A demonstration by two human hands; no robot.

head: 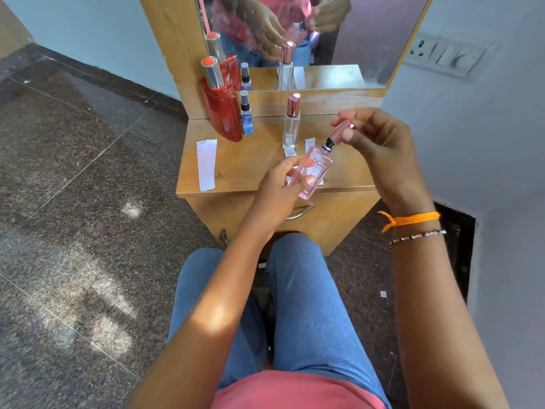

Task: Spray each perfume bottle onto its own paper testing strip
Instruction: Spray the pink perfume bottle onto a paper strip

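My left hand [280,184] grips a pink square perfume bottle [315,169], tilted over the dresser's front edge. Its black nozzle [328,144] is bare. My right hand [380,143] pinches the bottle's clear pink cap [342,131] just above the nozzle. A red bottle [222,113], a small blue spray bottle [246,113] and a tall clear bottle with a rose cap [292,122] stand at the back of the wooden dresser top [244,166]. A white paper strip [206,163] lies at the left. Another strip [309,144] shows behind the pink bottle, partly hidden.
A mirror [339,39] rises behind the bottles and reflects them and my hands. A drawer handle [300,214] sits below the dresser's front edge. A wall with a switch panel [445,54] stands to the right. My knees in jeans [298,290] are close to the dresser.
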